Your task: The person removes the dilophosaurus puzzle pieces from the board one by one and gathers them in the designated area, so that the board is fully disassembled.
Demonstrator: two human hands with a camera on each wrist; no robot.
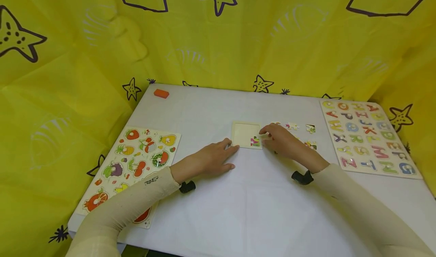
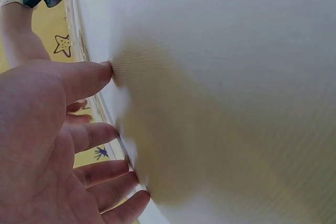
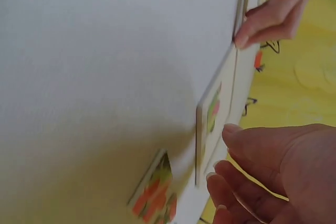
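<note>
A small, square, cream puzzle tray (image 1: 242,132) lies flat in the middle of the table. One colourful jigsaw piece (image 1: 254,141) sits in its lower right corner. My left hand (image 1: 215,158) rests at the tray's lower left corner, fingertips touching the edge and fingers spread. Just over the tray's right edge is my right hand (image 1: 282,140), its thumb and fingers loosely bent and apart, with nothing visible between them in the right wrist view. Beside it lie several loose jigsaw pieces (image 1: 310,128), some partly hidden by that hand. One piece with orange patches (image 3: 155,192) shows close by in the right wrist view.
On the left lies a fruit peg board (image 1: 137,154), partly under my left sleeve. An alphabet board (image 1: 371,137) is at the right. An orange block (image 1: 161,93) sits near the far left corner of the white table (image 1: 252,211). Yellow patterned cloth (image 1: 218,41) hangs behind.
</note>
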